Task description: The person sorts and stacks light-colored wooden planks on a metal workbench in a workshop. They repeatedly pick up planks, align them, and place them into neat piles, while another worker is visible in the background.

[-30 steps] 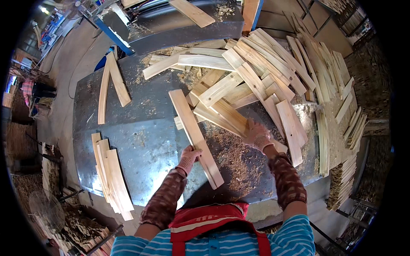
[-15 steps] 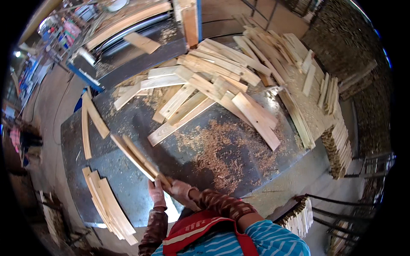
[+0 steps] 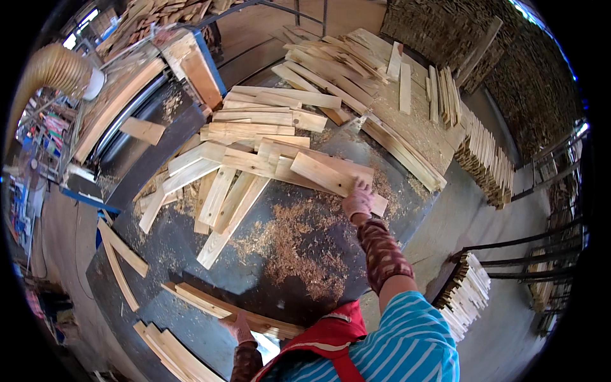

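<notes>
My left hand (image 3: 239, 328), in a pale glove, is closed on a couple of narrow wooden boards (image 3: 223, 307) held low near my body. Stretched out to the right, my gloved right hand (image 3: 360, 200) has its fingers at the right end of a light wooden board (image 3: 321, 174). That board lies on top of a loose heap of overlapping planks (image 3: 254, 162). Part of its end is hidden under my fingers.
Wood shavings (image 3: 305, 245) cover the middle of the dark metal table (image 3: 184, 254). A roller machine (image 3: 130, 114) adjoins at the far left. Boards (image 3: 172, 350) lie at the lower left. More planks (image 3: 407, 153) rest on the right, beside stacked slats (image 3: 487, 159).
My right hand has left the boards in front of me and reached out right to the heap. My left hand keeps the boards, now lying flatter. The view has turned rightward.
</notes>
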Tool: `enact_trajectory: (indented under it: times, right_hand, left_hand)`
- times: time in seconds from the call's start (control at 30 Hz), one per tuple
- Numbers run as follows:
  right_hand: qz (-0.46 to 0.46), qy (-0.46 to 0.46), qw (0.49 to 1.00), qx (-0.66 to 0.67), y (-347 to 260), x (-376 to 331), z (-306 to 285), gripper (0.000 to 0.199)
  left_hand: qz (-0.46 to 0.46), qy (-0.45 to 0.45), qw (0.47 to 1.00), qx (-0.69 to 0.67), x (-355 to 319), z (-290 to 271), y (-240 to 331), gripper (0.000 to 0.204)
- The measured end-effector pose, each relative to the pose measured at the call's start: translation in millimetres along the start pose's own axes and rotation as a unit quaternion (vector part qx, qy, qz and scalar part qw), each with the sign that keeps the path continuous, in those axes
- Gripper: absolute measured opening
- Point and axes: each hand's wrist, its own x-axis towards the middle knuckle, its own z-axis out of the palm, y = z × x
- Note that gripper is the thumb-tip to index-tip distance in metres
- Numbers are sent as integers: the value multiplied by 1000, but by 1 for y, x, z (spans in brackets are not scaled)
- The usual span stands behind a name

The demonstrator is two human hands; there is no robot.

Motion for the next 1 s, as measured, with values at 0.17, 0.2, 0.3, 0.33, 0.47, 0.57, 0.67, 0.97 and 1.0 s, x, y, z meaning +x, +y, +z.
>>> enact_trajectory:
  times: [0.17,0.2,0.3,0.33,0.47,0.57,0.67,0.97,1.0]
  right_hand:
    - [-100,-130,985,53,-24,-69,-48,57]
    - [-175,-49,966,185,-21,-102,-38,53]
    - [-291,-82,918,257,-33,-184,63,50]
    - [-340,-119,921,146,-57,-216,61,53]
    - [-351,-359,853,142,-94,-170,20,58]
    - [-267,83,959,43,-76,-79,12,63]
    - [-149,198,968,-43,-39,-16,22,54]
    - [-273,53,961,1,-64,-96,17,66]
    - [-260,161,952,13,-62,-85,40,72]
  left_hand:
    - [250,36,959,131,-20,16,46,91]
    - [121,-165,962,-183,-7,30,45,89]
    - [-35,-384,896,-222,-26,89,84,85]
    - [-14,-365,916,-164,-32,113,83,80]
    - [-114,-378,890,-229,-26,123,112,66]
    - [-89,-384,890,-230,-42,100,155,69]
    - [-85,-398,889,-211,-25,74,138,69]
    - [-122,-345,914,-175,-24,123,109,53]
    - [-125,-350,912,-175,-24,132,109,53]
